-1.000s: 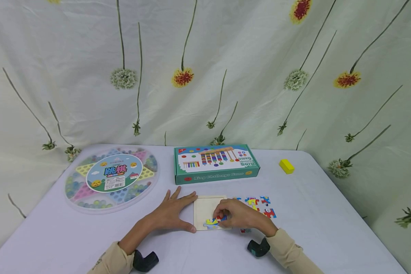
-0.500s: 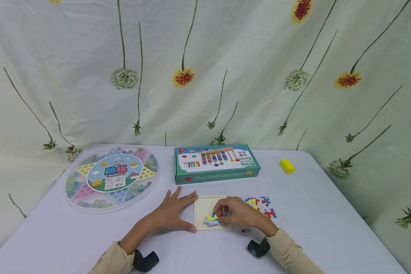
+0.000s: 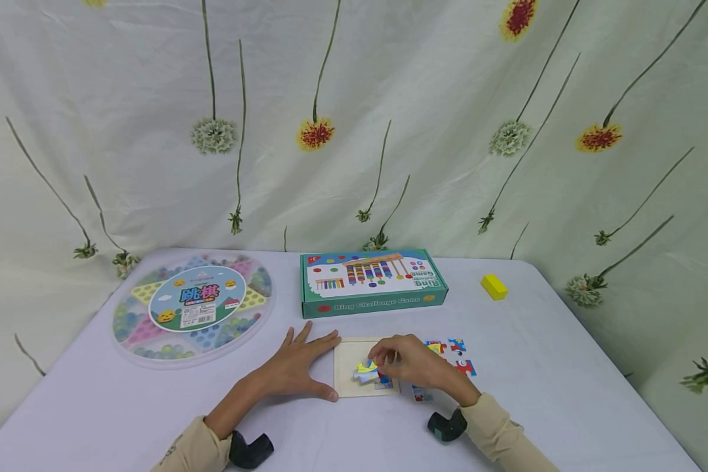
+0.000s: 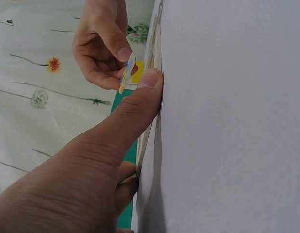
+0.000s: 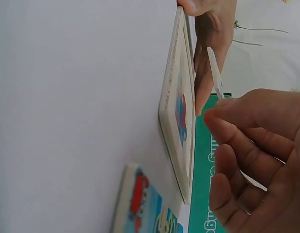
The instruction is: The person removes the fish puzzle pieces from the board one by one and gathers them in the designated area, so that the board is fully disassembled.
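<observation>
A shallow wooden puzzle tray (image 3: 348, 354) lies on the white cloth. My left hand (image 3: 292, 368) is spread at its left side, thumb and index fingertip at two corners; in the left wrist view the thumb rests along the tray's edge. Between thumb and index finger my right hand (image 3: 415, 360) pinches a yellow and pale blue jigsaw piece (image 3: 364, 375). The right wrist view shows this piece (image 5: 215, 73) tilted and raised over the tray. Inside the tray, a blue and red piece (image 3: 384, 382) sits in the near right corner, partly overlapped by the right hand.
Several loose jigsaw pieces (image 3: 465, 367) lie right of the tray, some behind the right hand. Behind stands a green Ring Challenge Game box (image 3: 374, 305). A round Chinese checkers set (image 3: 195, 301) is at the left, a yellow block (image 3: 493, 287) at the back right.
My right hand has risen slightly, lifting and tilting the pinched piece, which has uncovered the blue and red piece in the tray's corner. The left hand has stayed in place.
</observation>
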The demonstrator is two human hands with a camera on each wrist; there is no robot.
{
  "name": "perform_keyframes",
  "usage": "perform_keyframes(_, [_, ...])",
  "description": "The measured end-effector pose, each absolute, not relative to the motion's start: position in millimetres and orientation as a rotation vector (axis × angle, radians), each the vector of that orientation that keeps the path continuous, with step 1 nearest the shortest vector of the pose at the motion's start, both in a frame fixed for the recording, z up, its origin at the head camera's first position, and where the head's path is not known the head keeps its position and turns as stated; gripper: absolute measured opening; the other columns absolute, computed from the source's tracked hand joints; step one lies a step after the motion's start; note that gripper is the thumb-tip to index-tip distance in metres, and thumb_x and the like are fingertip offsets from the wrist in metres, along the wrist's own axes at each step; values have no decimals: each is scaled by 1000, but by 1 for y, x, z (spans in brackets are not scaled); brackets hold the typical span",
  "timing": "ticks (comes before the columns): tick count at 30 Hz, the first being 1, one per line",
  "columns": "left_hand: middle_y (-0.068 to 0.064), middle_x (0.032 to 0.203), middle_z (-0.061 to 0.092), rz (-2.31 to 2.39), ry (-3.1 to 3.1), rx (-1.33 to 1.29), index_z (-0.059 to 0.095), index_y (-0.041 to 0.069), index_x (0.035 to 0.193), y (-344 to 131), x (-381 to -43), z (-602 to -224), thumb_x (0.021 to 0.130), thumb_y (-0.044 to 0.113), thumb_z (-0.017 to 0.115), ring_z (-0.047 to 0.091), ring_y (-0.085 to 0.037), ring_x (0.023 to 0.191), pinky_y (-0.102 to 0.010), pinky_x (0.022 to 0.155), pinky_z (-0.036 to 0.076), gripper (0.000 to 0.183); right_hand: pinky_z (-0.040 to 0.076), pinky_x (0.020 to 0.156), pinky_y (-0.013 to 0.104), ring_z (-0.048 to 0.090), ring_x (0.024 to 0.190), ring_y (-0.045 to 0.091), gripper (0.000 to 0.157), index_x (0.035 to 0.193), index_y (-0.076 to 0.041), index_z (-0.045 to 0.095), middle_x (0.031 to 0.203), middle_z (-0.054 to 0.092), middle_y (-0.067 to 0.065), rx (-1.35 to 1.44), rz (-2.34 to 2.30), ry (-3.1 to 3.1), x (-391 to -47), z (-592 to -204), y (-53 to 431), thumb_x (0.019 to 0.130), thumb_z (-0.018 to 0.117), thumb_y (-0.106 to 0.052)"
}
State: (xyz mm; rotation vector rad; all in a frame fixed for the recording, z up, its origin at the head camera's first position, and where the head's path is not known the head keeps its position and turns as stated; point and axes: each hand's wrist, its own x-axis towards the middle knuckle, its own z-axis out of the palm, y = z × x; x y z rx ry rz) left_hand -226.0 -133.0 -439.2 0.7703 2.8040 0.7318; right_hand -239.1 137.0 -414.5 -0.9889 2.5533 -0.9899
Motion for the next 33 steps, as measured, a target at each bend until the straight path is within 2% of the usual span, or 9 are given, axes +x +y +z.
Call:
perform_keyframes(4, [0,154,35,727,2806,764,43,18,146,-133,-226,-439,64,66,76,2,-46,144,-67,111,-5,100,49,72,22,54,78,7,20,104,-13,70,84,62,-11,-1012,-1011,2557,-239,-412,139,87,65,-5])
perform_keyframes(9, [0,154,35,723,2804,752,43,19,146,-132,-227,-440,63,66,76,2,-45,144,-67,111,-5,101,49,71,22,54,78,6,17,104,-12,71,86,65,-6,-1048,-1042,2558,-241,-412,144,89,65,-8])
perform_keyframes(14, [0,154,35,724,2803,743,42,19,146,-132,-227,-440,63,65,77,2,-45,145,-66,111,-5,100,49,67,21,53,74,6,18,104,-13,70,85,64,-7,-1047,-1083,2540,-241,-410,151,88,67,-7])
perform_keyframes(27, [-1,153,35,747,2802,753,43,19,146,-132,-226,-440,63,65,77,1,-45,145,-65,112,-6,100,49,65,22,53,72,7,18,105,-15,71,83,62,-8,-942,-1111,2525,-238,-407,176,87,69,-12])
perform_keyframes(33, [-2,153,35,761,2794,746,43,18,145,-132,-224,-437,63,63,78,1,-45,145,-65,112,-7,100,49,65,21,53,72,8,18,104,-11,70,82,62,-6,-926,-1132,2512,-237,-408,189,86,69,-12])
